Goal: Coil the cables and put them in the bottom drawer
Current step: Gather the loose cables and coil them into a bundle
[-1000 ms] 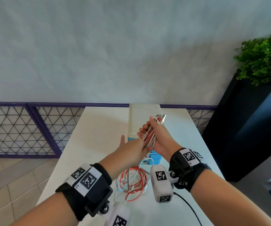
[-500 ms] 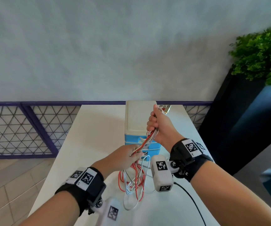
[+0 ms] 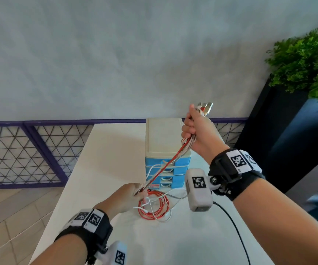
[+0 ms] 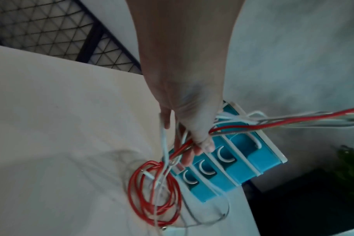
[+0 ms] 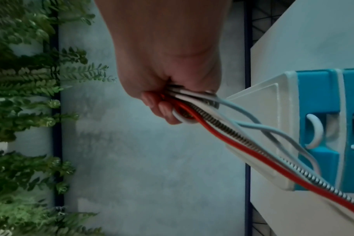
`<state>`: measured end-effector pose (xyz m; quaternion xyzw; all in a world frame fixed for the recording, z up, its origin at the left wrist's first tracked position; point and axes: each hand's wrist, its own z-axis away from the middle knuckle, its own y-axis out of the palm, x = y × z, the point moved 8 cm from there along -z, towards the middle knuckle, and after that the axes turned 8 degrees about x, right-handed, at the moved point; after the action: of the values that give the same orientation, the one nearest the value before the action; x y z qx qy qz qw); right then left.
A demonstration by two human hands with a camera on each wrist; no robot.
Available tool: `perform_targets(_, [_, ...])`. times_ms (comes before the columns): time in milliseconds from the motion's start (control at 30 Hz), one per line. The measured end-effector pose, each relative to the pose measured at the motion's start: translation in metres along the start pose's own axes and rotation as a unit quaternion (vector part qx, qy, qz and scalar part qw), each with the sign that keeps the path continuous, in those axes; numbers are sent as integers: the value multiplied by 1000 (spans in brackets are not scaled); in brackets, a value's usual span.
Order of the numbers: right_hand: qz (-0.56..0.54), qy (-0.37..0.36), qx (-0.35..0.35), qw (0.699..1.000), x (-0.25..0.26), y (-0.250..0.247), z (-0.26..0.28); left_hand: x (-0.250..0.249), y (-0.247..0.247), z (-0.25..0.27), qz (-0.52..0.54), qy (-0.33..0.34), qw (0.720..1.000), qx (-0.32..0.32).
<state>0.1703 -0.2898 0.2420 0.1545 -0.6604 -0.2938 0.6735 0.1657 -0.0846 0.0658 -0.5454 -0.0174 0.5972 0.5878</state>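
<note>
A bundle of cables (image 3: 166,165), red, white, pale blue and braided metal, stretches taut between my two hands. My right hand (image 3: 196,131) is raised above the drawer unit and grips the plug ends (image 3: 205,107) in a fist (image 5: 168,105). My left hand (image 3: 133,194) is low over the table and pinches the same strands (image 4: 194,142) between thumb and fingers. Below it the loose lengths lie as red loops (image 3: 153,207) (image 4: 154,196) on the white table (image 3: 104,169). The small drawer unit (image 3: 166,155) has a cream top and several blue drawers, all closed.
A purple-framed mesh fence (image 3: 30,153) runs behind the table on the left. A dark planter (image 3: 288,142) with a green plant (image 3: 307,64) stands to the right. A black cord (image 3: 232,224) trails over the table's right part. Tiled floor lies left of the table.
My right hand has risen up and right with the plug ends, while my left hand slid down the strands toward the table. The bundle is drawn out straight between them.
</note>
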Motion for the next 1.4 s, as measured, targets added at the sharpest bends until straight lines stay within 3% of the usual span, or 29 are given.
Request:
perform_targets(100, [18, 14, -2, 1000, -9, -1, 0, -1, 2, -6, -44, -12, 999, 19])
perform_targets(233, [38, 33, 8, 999, -24, 0, 1, -35, -1, 0, 116, 93, 985, 83])
perform_targets(333, [58, 46, 14, 997, -38, 1, 3, -69, -28, 2, 145, 146, 978, 24])
perform_targets(400, [52, 60, 21, 997, -49, 3, 4, -93, -36, 4, 160, 172, 972, 21])
perform_targets(533, [33, 83, 39, 995, -58, 9, 2, -122, -24, 5, 183, 176, 965, 71])
perform_targets(667, [2, 91, 58, 994, -42, 6, -2, -103, -19, 1, 177, 153, 968, 96])
perform_targets(733, [4, 92, 53, 994, -33, -1, -4, -87, -14, 3, 235, 148, 950, 139])
perform_targets(800, [-2, 88, 47, 995, -27, -9, -4, -77, -15, 5, 370, 133, 901, 185])
perform_targets(833, [-5, 85, 44, 995, -25, -12, -4, -76, -17, 7, 423, 124, 877, 192])
perform_targets(900, [6, 76, 37, 996, -21, -16, -3, -78, -24, 8, 464, 98, 861, 183])
perform_targets(1000, [58, 52, 12, 997, -17, -22, -3, -84, -31, 9, 439, 71, 881, 161])
perform_targets(1100, [113, 44, -5, 993, -16, -29, -2, -86, -49, 5, 300, 88, 948, 63])
perform_targets(1167, [144, 67, -5, 987, -21, -30, -1, -91, -62, 3, 187, 108, 976, -3])
perform_targets(1267, [220, 120, 21, 968, -33, -28, 5, -105, -75, 4, 79, 168, 980, -73])
perform_targets(1400, [272, 211, 103, 933, -51, -21, 16, -116, -78, 7, 45, 207, 970, -115])
